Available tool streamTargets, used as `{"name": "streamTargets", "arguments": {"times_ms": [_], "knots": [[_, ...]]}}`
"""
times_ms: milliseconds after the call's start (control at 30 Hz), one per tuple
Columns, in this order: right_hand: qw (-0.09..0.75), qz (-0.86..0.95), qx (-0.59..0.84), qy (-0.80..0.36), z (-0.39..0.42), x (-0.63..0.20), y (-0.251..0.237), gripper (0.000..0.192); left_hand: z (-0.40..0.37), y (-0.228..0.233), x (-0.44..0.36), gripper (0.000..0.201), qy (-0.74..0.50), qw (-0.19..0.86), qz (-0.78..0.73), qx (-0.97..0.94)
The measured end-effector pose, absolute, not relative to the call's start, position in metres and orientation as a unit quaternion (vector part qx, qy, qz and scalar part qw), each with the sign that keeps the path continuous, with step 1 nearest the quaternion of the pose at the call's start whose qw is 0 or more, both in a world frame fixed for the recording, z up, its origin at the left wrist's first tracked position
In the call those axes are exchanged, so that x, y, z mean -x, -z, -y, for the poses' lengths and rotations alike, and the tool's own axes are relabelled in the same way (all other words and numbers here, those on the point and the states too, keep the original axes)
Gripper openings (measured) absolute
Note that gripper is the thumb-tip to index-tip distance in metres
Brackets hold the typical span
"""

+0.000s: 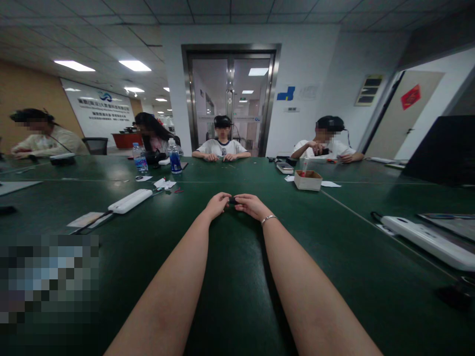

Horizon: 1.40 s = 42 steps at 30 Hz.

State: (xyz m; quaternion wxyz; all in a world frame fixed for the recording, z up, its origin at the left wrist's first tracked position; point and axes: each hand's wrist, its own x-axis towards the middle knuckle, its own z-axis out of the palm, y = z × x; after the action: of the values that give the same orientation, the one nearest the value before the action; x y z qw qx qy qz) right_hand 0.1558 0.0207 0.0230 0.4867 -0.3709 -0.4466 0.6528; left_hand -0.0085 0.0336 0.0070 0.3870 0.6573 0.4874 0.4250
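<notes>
Both my arms reach forward over the green table (237, 277). Between my hands is a small black object (232, 200), too small to name by kind. My left hand (218, 204) pinches its left end with thumb and fingertips. Its right end is held in the fingers of my right hand (253, 205), and a bracelet (268, 219) circles that wrist. The held object is partly covered by my fingertips.
A white power strip (130, 201) lies to the left, another white strip (426, 240) to the right. Ahead stand two bottles (175, 157), scraps of paper (164, 184) and a small box (308, 181). Several people sit around the table's far side.
</notes>
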Motion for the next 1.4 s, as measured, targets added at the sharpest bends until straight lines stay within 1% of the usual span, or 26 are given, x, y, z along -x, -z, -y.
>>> {"name": "streamTargets", "arguments": {"times_ms": [133,400,500,633,767,900,1033,1100,1167,1267,1400], "knots": [[0.486,0.448,0.366,-0.655,-0.0214,-0.1559,-0.0229,0.010,-0.0338,-0.0069,0.0090,0.029,-0.428,0.396,-0.480,-0.655],[0.481,0.449,0.364,-0.659,-0.0214,-0.1557,-0.0228,0.011,-0.0359,-0.0051,0.0100,0.032,-0.424,0.379,-0.482,-0.667],[0.484,0.447,0.362,-0.659,-0.0210,-0.1558,-0.0227,0.011,-0.0331,-0.0066,0.0096,0.028,-0.431,0.369,-0.482,-0.668],[0.481,0.448,0.360,-0.662,-0.0211,-0.1555,-0.0229,0.012,-0.0301,-0.0083,0.0091,0.034,-0.424,0.392,-0.475,-0.664],[0.477,0.452,0.367,-0.658,-0.0223,-0.1555,-0.0224,0.013,-0.0323,-0.0070,0.0088,0.028,-0.423,0.373,-0.484,-0.669],[0.474,0.452,0.364,-0.662,-0.0231,-0.1560,-0.0216,0.013,-0.0356,-0.0054,0.0092,0.032,-0.418,0.388,-0.489,-0.661],[0.475,0.455,0.361,-0.661,-0.0237,-0.1567,-0.0210,0.013,-0.0366,-0.0051,0.0096,0.028,-0.428,0.394,-0.485,-0.653],[0.473,0.459,0.356,-0.663,-0.0240,-0.1571,-0.0206,0.013,-0.0367,-0.0051,0.0097,0.030,-0.427,0.399,-0.484,-0.651],[0.470,0.461,0.355,-0.664,-0.0243,-0.1573,-0.0204,0.013,-0.0363,-0.0053,0.0096,0.032,-0.420,0.395,-0.485,-0.658],[0.473,0.458,0.358,-0.662,-0.0244,-0.1571,-0.0206,0.014,-0.0347,-0.0066,0.0088,0.028,-0.423,0.380,-0.490,-0.660],[0.471,0.455,0.360,-0.664,-0.0238,-0.1567,-0.0213,0.014,-0.0314,-0.0097,0.0076,0.031,-0.411,0.388,-0.491,-0.663]]}}
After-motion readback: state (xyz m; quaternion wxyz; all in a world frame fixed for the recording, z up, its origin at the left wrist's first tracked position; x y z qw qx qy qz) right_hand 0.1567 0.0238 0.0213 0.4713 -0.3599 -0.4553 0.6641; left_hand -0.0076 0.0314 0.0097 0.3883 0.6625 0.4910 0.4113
